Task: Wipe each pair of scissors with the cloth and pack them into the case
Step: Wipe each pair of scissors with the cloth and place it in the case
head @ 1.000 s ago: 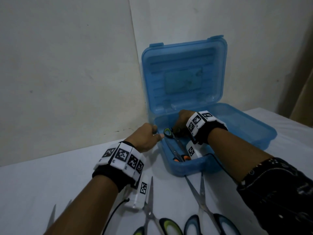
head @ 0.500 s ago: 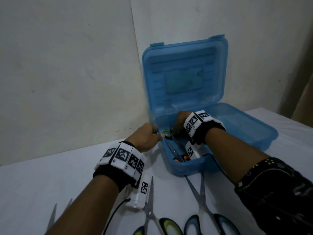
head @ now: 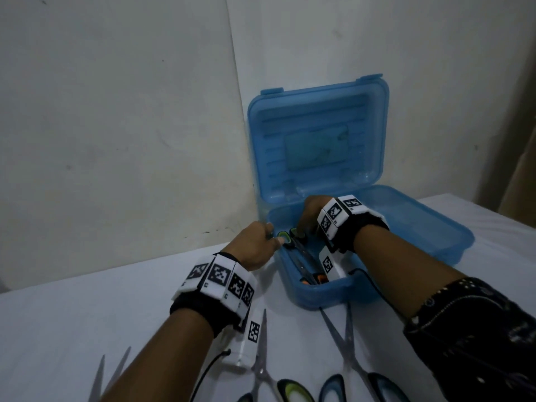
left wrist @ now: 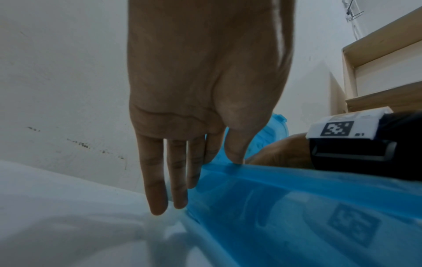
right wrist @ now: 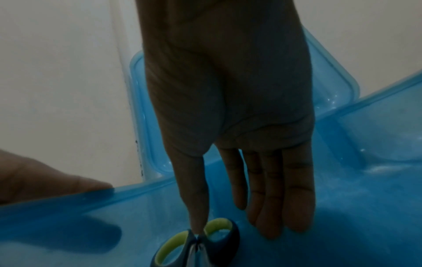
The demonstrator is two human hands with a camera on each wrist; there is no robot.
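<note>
— Over by the wall, inside the blue case [head: 435,236]: has anything shifted in the last second?

— Hardly. The right hand [head: 311,213] has stayed down in the tray, and the green-looped scissors [head: 282,237] lie in about the same spot by the left wall. I'd say they're landed and only being nudged straight.

— Is that hand gripping them?

— No. Its fingers are straight and close together; only the thumb tip [right wrist: 196,207] rests where the two loops meet. The left hand [head: 255,246] is flat too, with its thumb on the rim and its fingers against the outside wall, steadying the case.

— So this pair's packed?

— Looks like it. Beside it lies something with orange ends [head: 311,281], likely another pair. Three more wait on the table [head: 87,314]: a lime-handled pair [head: 269,372], a blue-handled pair [head: 348,352] and bare blades [head: 111,369] at the near left. I can't spot the cloth.

— Room to get out?

— Upward is free. The open lid [head: 319,140] stands right behind the knuckles, and the right half of the tray is open floor. Blue-handled blade tips nearly touch the case's near wall, so mind those.
</note>
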